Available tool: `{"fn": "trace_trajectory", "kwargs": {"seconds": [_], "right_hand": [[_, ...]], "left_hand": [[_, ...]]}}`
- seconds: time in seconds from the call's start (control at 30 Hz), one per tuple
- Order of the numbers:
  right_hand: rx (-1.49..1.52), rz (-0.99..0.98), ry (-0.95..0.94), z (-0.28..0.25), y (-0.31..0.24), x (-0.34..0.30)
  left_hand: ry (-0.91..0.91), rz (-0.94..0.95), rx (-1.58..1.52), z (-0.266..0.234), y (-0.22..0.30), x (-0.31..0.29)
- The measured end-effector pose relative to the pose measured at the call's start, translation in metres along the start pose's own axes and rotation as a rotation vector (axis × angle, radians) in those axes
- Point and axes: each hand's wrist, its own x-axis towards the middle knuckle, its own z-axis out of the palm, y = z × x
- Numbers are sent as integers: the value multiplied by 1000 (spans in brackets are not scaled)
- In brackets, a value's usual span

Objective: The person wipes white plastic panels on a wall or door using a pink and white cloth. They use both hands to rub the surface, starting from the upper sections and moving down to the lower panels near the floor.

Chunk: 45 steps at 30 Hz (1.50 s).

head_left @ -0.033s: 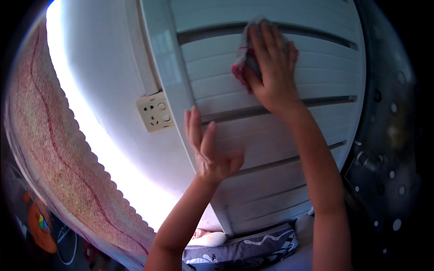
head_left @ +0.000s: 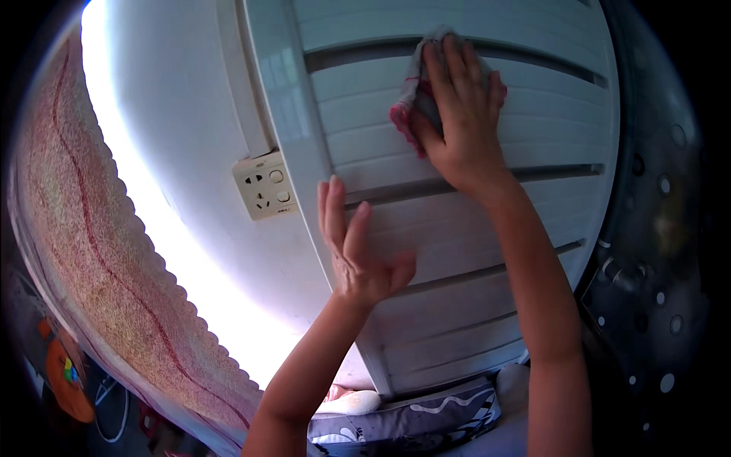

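My right hand [head_left: 466, 137] lies flat over a grey cloth with pink-red edging [head_left: 410, 95]. It presses the cloth against the upper part of a white slatted panel [head_left: 548, 118], across one of the panel's dark gaps. Pink corners of the cloth stick out on both sides of the hand. Lower and to the left, my left hand [head_left: 358, 263] is raised in front of the panel's left edge with its fingers apart and nothing in them. Whether it touches the panel I cannot tell.
A cream wall socket with switches [head_left: 266, 186] sits left of the panel. A pinkish curtain with a scalloped edge [head_left: 91, 228] hangs beside bright light. Below lies patterned grey-and-white fabric [head_left: 411, 419] next to a white rounded object [head_left: 354, 402]. Dark spotted material [head_left: 662, 259] is at right.
The panel and socket sit slightly farther right in the picture. Both hands keep nearly the same pose, the right one still on the cloth.
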Motion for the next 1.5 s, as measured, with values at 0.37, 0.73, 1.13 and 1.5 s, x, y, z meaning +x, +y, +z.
{"fn": "trace_trajectory", "kwargs": {"seconds": [0.37,0.73,1.13,1.5], "right_hand": [[142,-229,-88,13,-39,24],[49,-326,-141,-1,-66,51],[-38,-251,-183,-15,-2,1],[-134,-289,-79,25,-44,-9]], "left_hand": [[-44,-37,46,-6,0,3],[-100,-51,51,-2,4,4],[-252,-78,164,-9,8,11],[-133,-184,137,6,15,11]]}}
